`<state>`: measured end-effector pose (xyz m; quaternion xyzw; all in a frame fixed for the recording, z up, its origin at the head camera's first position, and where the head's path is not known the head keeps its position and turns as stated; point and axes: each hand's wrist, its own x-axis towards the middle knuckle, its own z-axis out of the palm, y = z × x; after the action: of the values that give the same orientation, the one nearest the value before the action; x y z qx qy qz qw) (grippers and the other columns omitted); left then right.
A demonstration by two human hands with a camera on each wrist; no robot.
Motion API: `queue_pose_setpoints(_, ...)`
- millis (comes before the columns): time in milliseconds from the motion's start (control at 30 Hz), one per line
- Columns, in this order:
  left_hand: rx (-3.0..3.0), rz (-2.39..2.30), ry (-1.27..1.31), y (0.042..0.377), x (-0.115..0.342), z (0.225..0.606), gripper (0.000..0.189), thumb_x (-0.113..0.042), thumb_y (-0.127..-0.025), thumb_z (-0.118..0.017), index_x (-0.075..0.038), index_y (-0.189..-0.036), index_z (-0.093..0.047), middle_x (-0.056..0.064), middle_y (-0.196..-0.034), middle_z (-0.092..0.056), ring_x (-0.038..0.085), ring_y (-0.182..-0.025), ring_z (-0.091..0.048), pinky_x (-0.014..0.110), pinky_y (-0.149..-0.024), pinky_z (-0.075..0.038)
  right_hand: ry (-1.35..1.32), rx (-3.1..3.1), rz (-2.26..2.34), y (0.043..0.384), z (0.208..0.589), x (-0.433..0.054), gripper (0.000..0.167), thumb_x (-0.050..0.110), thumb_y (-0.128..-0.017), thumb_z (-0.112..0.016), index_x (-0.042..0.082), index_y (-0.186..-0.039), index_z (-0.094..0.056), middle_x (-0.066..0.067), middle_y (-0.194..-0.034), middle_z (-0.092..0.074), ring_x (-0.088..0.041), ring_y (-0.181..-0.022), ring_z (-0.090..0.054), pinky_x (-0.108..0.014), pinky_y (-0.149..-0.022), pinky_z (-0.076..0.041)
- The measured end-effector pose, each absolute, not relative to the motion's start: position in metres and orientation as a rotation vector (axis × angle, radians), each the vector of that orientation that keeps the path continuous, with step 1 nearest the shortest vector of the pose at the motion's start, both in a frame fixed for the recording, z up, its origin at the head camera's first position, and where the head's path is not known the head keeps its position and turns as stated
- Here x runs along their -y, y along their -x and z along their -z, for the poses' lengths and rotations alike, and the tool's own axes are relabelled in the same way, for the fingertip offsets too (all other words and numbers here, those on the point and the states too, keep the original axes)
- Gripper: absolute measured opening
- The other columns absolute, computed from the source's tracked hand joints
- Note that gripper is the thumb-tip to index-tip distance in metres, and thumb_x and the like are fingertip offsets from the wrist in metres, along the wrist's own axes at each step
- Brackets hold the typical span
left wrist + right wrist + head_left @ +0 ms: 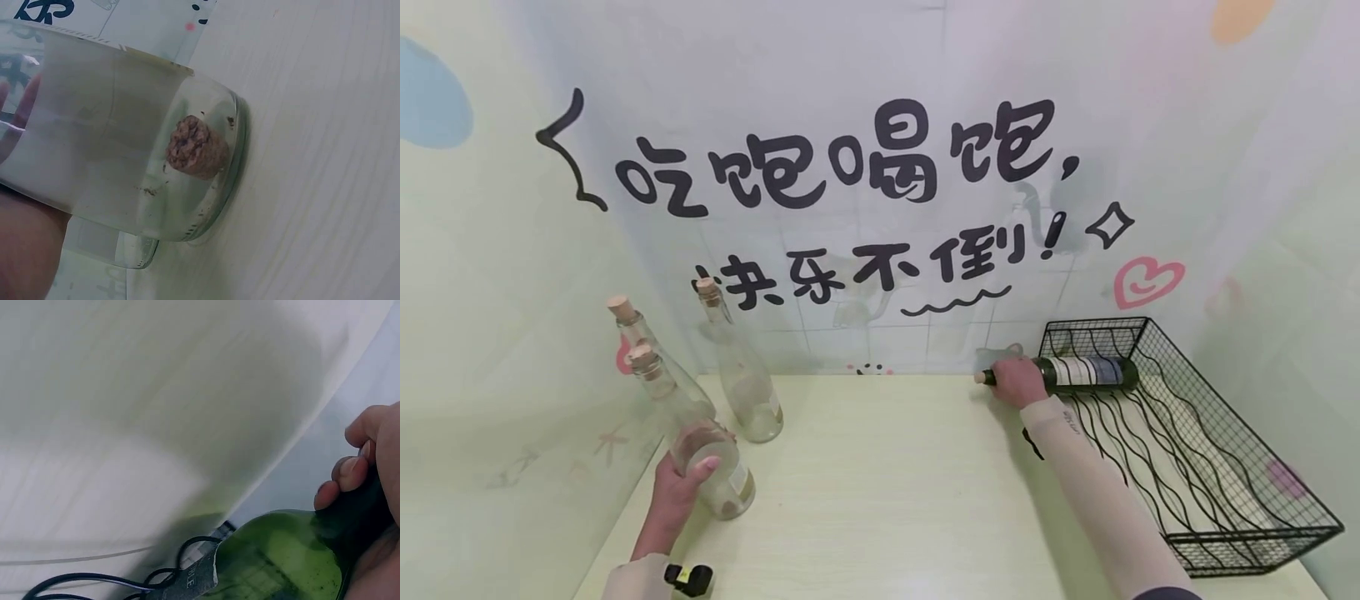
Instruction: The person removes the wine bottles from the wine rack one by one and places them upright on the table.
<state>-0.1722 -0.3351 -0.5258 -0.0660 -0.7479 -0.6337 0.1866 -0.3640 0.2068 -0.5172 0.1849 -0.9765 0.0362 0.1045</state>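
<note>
My left hand (pixel 679 483) grips a clear glass bottle (pixel 730 483) low on its body, thumb across the front. This bottle has a cork stopper (pixel 643 358) and a label near its base; a loose cork (pixel 197 149) lies inside it at the bottom. A second corked clear bottle (pixel 658 346) is partly hidden behind it, and a third (pixel 748 392) stands to the right. At the far right, my right hand (pixel 1018 382) holds the neck of a dark green wine bottle (pixel 1082 372). The wine bottle lies sideways over the far end of a black wire rack (pixel 1247 533).
The rack has wavy wire rows along its floor and raised mesh sides, close to the right wall. Behind the pale wooden table (pixel 880 483) hangs a printed backdrop (pixel 865 83) with large dark lettering. Another wall sheet (pixel 490 333) borders the left side.
</note>
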Motion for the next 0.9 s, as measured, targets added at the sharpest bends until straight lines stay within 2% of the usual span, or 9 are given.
queue_pose_setpoints(200, 2.130, 1.777, 0.154, 0.172, 0.335, 0.527, 0.039, 0.009, -0.093, -0.059, 0.010, -0.132, -0.052, -0.015, -0.106, -0.075, -0.001, -0.099, -0.068, 0.011, -0.087, -0.050, -0.516, 2.824, -0.196, 0.362, 0.516, -0.197, 0.031, 0.012, -0.084, -0.076, 0.011, -0.062, -0.055, -0.007, -0.060, -0.062, -0.029, -0.065, -0.060, -0.048, -0.063, -0.056)
queue_pose_setpoints(300, 2.136, 1.777, 0.142, 0.172, 0.336, 0.527, 0.039, 0.008, -0.094, -0.059, 0.009, -0.132, -0.052, -0.015, -0.106, -0.075, -0.001, -0.099, -0.068, 0.010, -0.088, -0.050, -0.534, 2.769, -0.211, 0.360, 0.516, -0.193, 0.030, 0.011, -0.084, -0.076, 0.012, -0.064, -0.054, -0.005, -0.058, -0.061, -0.027, -0.061, -0.058, -0.048, -0.071, -0.055)
queue_pose_setpoints(433, 2.141, 1.782, 0.132, 0.171, 0.336, 0.527, 0.039, 0.007, -0.094, -0.059, 0.009, -0.132, -0.052, -0.016, -0.106, -0.074, -0.002, -0.099, -0.068, 0.010, -0.087, -0.050, -0.582, 2.695, -0.184, 0.358, 0.514, -0.188, 0.031, 0.011, -0.082, -0.079, 0.012, -0.068, -0.052, -0.004, -0.056, -0.060, -0.023, -0.053, -0.055, -0.049, -0.079, -0.048)
queue_pose_setpoints(567, 2.144, 1.783, 0.127, 0.170, 0.336, 0.527, 0.038, 0.006, -0.095, -0.059, 0.008, -0.132, -0.053, -0.015, -0.107, -0.074, -0.001, -0.099, -0.068, 0.010, -0.087, -0.050, -0.600, 2.694, -0.189, 0.353, 0.508, -0.181, 0.033, 0.014, -0.083, -0.081, 0.012, -0.067, -0.051, -0.004, -0.057, -0.061, -0.022, -0.053, -0.056, -0.048, -0.074, -0.044)
queue_pose_setpoints(733, 2.153, 1.777, 0.131, 0.170, 0.336, 0.526, 0.040, 0.005, -0.095, -0.060, 0.006, -0.134, -0.053, -0.016, -0.109, -0.074, -0.001, -0.101, -0.068, 0.010, -0.088, -0.050, -0.612, 2.705, -0.216, 0.349, 0.497, -0.172, 0.034, 0.016, -0.085, -0.080, 0.012, -0.064, -0.053, -0.003, -0.059, -0.062, -0.023, -0.055, -0.057, -0.051, -0.072, -0.045)
queue_pose_setpoints(900, 2.155, 1.781, 0.128, 0.170, 0.336, 0.525, 0.040, 0.005, -0.095, -0.060, 0.005, -0.135, -0.052, -0.017, -0.110, -0.074, -0.001, -0.103, -0.067, 0.010, -0.089, -0.049, -0.625, 2.707, -0.241, 0.347, 0.489, -0.167, 0.039, 0.015, -0.087, -0.078, 0.013, -0.062, -0.048, -0.002, -0.055, -0.053, -0.021, -0.054, -0.050, -0.046, -0.064, -0.047)
